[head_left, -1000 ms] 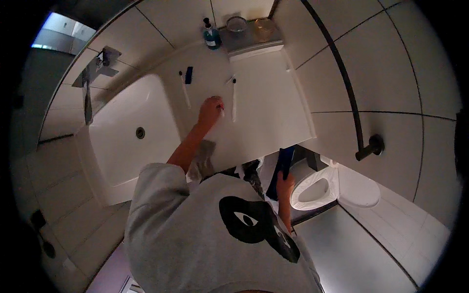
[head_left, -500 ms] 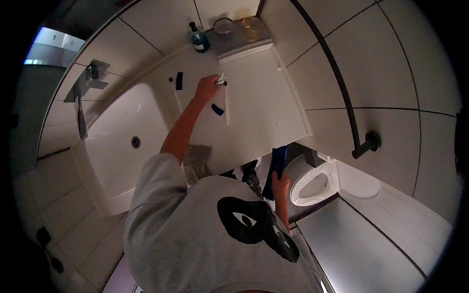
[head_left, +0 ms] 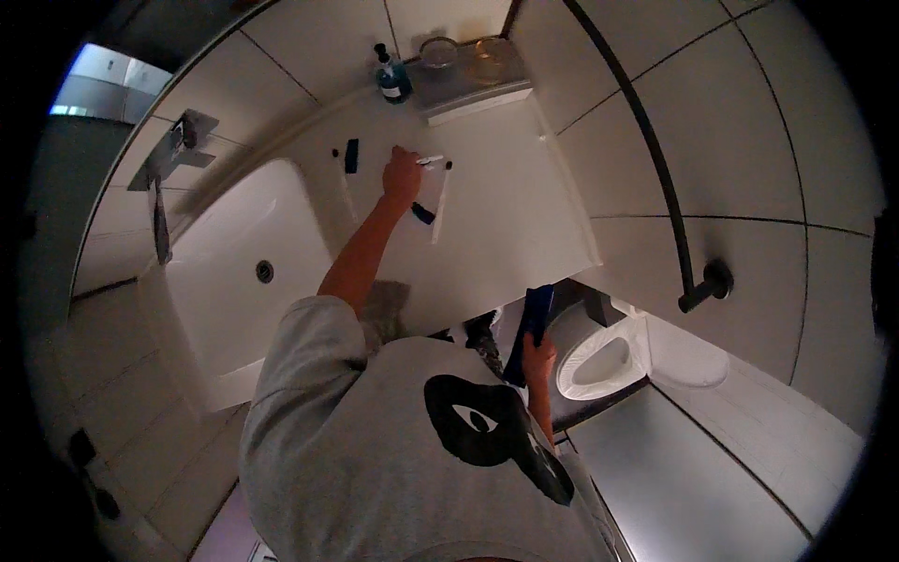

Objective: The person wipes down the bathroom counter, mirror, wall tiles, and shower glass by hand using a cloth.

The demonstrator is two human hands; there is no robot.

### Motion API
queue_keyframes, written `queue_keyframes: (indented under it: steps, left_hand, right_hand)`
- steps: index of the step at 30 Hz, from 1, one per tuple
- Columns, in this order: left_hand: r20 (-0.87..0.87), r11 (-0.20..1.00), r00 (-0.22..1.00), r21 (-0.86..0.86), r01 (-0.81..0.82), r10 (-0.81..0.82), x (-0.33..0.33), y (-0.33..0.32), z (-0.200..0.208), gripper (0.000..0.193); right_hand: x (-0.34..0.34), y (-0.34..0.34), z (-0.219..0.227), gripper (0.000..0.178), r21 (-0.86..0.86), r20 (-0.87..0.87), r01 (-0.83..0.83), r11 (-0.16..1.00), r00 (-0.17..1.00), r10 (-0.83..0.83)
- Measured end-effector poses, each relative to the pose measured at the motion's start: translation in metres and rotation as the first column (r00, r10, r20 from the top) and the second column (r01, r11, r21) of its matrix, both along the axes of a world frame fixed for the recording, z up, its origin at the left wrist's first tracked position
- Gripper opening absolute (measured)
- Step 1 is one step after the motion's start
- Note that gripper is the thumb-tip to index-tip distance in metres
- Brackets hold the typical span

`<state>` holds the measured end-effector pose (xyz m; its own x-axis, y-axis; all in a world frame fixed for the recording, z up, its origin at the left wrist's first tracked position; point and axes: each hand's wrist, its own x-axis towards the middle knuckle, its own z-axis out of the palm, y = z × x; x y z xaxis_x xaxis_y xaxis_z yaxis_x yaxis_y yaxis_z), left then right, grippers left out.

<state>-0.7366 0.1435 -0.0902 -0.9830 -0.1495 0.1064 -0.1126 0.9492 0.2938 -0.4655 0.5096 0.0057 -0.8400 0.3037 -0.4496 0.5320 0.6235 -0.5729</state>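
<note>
The person's two hands are well apart. The left hand [head_left: 403, 173] is over the table [head_left: 520, 206], its fingertips beside a small white piece [head_left: 430, 160]; blur hides whether they pinch it or merely touch it. If the hold is loose, the piece could slip and knock the pale, dark-tipped stick [head_left: 438, 211] just to its right.

The right hand [head_left: 537, 361] is closed around a flat dark blue case [head_left: 530, 323], out beyond the table's near edge and left of the toilet [head_left: 599, 361]. Slack fingers there could drop it to the floor, or against the bowl if it swings right.

A second pale stick [head_left: 346, 189] lies left of the left hand, near the sink [head_left: 215, 309]; a leftward sweep of the forearm could roll it in. The near blue strip [head_left: 423, 214] lies close to the right stick, the far blue strip [head_left: 352, 156] beside the left one; a dragging wrist could shift either. The dim light makes such slips likelier.
</note>
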Motion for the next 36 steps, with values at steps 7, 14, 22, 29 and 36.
queue_keyframes:
  steps: [7,14,22,29,36]
  left_hand:
    - [0.025,0.986,0.992,-0.122,-0.116,0.12,0.016,-0.057,0.016,0.017]
    - [-0.1,0.959,0.954,0.005,-0.283,0.282,0.018,-0.068,-0.005,0.022]
    - [-0.042,0.979,0.983,0.108,-0.173,0.179,0.029,-0.051,0.006,0.02]
    - [0.132,0.776,0.986,0.631,-0.004,-0.102,0.111,0.001,0.047,0.026]
    - [0.027,0.833,0.982,0.535,0.142,-0.185,0.122,-0.001,0.009,0.049]
  right_hand:
    - [-0.011,-0.013,0.019,0.029,-0.054,-0.042,-0.037,0.998,0.999,0.035]
    - [-0.009,-0.014,0.014,0.031,-0.054,-0.031,-0.045,0.998,0.999,0.043]
    - [0.002,-0.003,-0.019,0.033,0.02,-0.143,-0.033,0.999,0.989,0.035]
    - [0.001,-0.007,-0.004,0.036,-0.014,0.016,-0.029,0.999,0.999,0.029]
    - [0.021,-0.005,-0.004,0.032,0.03,-0.216,-0.072,0.997,0.973,0.077]
